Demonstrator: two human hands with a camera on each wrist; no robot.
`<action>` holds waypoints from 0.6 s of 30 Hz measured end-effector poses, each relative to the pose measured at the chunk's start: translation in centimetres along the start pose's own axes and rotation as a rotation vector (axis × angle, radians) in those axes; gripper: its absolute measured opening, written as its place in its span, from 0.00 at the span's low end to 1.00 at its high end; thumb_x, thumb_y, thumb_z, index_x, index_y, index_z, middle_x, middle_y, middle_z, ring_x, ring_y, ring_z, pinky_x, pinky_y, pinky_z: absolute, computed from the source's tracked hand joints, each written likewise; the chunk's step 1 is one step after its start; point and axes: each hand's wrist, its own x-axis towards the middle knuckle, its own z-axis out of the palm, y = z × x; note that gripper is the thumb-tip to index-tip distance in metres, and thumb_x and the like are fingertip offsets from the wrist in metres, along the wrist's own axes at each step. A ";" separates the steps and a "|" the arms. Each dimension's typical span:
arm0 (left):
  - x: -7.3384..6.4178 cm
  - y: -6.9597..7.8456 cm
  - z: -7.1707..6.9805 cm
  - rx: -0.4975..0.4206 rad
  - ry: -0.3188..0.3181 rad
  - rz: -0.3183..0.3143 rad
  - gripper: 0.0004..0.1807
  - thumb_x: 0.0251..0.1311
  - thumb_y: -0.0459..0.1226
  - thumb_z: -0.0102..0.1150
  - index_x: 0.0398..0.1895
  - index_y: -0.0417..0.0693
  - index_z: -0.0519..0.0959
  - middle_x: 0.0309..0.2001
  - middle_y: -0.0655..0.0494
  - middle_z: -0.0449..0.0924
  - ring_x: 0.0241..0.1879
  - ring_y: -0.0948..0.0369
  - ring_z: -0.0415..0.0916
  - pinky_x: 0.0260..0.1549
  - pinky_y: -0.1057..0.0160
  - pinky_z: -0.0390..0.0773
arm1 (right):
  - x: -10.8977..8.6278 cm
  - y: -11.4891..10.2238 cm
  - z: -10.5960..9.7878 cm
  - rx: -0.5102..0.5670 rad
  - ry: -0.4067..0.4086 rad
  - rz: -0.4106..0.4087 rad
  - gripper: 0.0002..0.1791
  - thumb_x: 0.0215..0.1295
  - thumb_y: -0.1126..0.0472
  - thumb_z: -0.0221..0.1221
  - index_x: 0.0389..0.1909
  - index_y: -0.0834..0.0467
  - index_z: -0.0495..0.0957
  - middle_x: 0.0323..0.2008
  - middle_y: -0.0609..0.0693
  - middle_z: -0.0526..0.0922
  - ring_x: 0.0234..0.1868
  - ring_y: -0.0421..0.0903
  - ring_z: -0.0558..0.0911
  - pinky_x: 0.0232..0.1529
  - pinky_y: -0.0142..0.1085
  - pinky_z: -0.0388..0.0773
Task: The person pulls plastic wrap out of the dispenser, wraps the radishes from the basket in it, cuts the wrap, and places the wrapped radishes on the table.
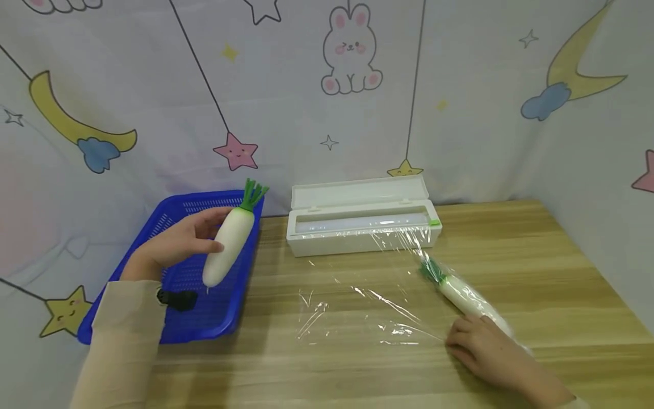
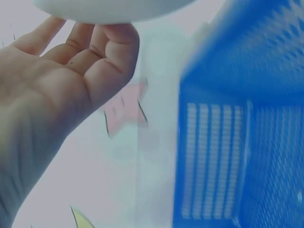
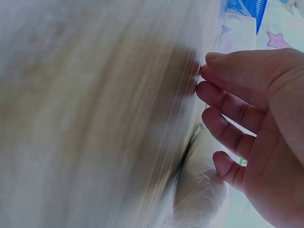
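Observation:
My left hand (image 1: 196, 236) grips a white radish (image 1: 230, 244) with green stalks, held tilted over the blue basket (image 1: 232, 318). In the left wrist view the curled fingers (image 2: 111, 57) lie against the radish's pale body (image 2: 114, 9). On the right, my right hand (image 1: 485, 346) pinches the edge of a clear sheet of plastic wrap (image 1: 368, 307) between thumb and forefinger, low over the table. Beside that hand lies a second radish (image 1: 467, 295) covered in film, its wrapped body (image 3: 199, 194) also showing under the fingers in the right wrist view.
A white wrap dispenser box (image 1: 327, 244) stands at the back with its lid up and a roll inside; film trails from its front onto the wooden table (image 1: 552, 272). A green slider (image 1: 434, 222) sits at its right end. A patterned cloth (image 1: 286, 85) hangs behind.

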 end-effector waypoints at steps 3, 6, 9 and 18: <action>0.9 1.2 1.3 -0.015 -0.067 0.080 0.38 0.58 0.27 0.58 0.71 0.33 0.54 0.54 0.54 0.72 0.50 0.60 0.74 0.44 0.59 0.79 | -0.1 0.1 0.1 -0.001 -0.001 0.000 0.07 0.45 0.58 0.69 0.27 0.46 0.82 0.31 0.33 0.74 0.34 0.37 0.71 0.35 0.35 0.66; 1.9 2.1 2.9 -0.032 -0.141 0.134 0.37 0.57 0.27 0.58 0.70 0.33 0.56 0.55 0.49 0.71 0.50 0.56 0.72 0.43 0.56 0.79 | -0.1 0.2 0.0 -0.003 -0.008 0.002 0.07 0.45 0.59 0.69 0.27 0.46 0.82 0.31 0.33 0.74 0.34 0.37 0.72 0.35 0.35 0.67; 2.9 3.0 4.8 -0.023 -0.211 0.161 0.38 0.56 0.28 0.59 0.70 0.34 0.57 0.55 0.44 0.70 0.50 0.52 0.72 0.43 0.53 0.79 | 0.0 0.3 -0.1 0.005 -0.023 0.011 0.07 0.46 0.59 0.69 0.27 0.46 0.83 0.31 0.33 0.75 0.34 0.37 0.73 0.35 0.35 0.67; 6.2 4.3 11.3 0.077 -0.388 0.160 0.38 0.51 0.30 0.59 0.70 0.42 0.61 0.49 0.46 0.73 0.46 0.52 0.73 0.40 0.54 0.79 | 0.2 0.0 -0.2 0.011 -0.015 0.021 0.07 0.45 0.60 0.70 0.25 0.46 0.82 0.29 0.33 0.75 0.33 0.37 0.72 0.33 0.34 0.67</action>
